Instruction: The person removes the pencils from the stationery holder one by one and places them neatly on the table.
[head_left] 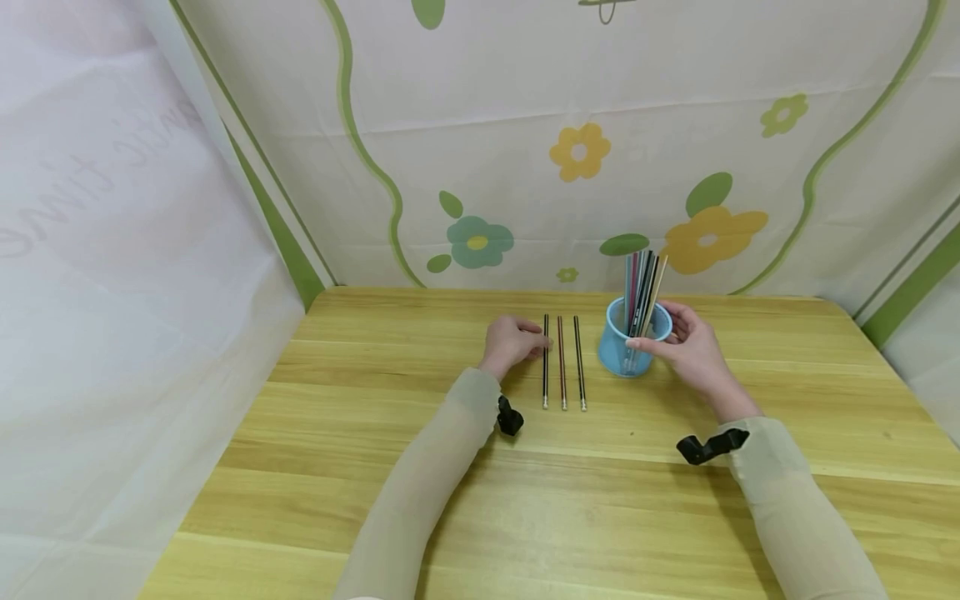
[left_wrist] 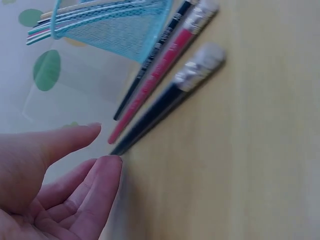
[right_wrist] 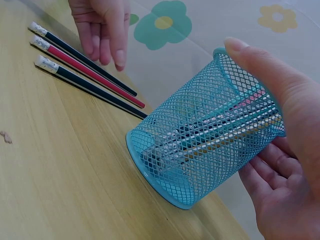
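"Light-blue mesh, by the look of it, makes up the pencil cup [head_left: 615, 352]. Where do we have it?"

"Upright on the wooden table [head_left: 525, 500], just right of three loose pencils. Our right hand [head_left: 693, 350] holds it, thumb at the rim and fingers curled at the far side."

"How would we expect it to handle?"

"Light and fairly stiff, we'd judge, with a texture that should give good grip. The upright pencils [head_left: 639, 279] rise well above the rim, so it may be top-heavy. We'd hold it round the upper wall and avoid tugging the rim sideways."

"And the loose ones?"

"They lie side by side, apart, eraser ends towards us: left black pencil [head_left: 545, 379], red pencil [head_left: 562, 363], right black pencil [head_left: 580, 363]."

"Our left hand [head_left: 513, 343]?"

"By the far end of the left black pencil, thumb and fingers parted by a modest gap, nothing pinched. Whether a fingertip touches the wood, we cannot tell."

"Where should we take hold?"

"Around mid-shaft, thumb against fingers. We'd guess it is light, stiff, smooth enough to roll, and weakest at its thin far end, so a gentle pinch should do."
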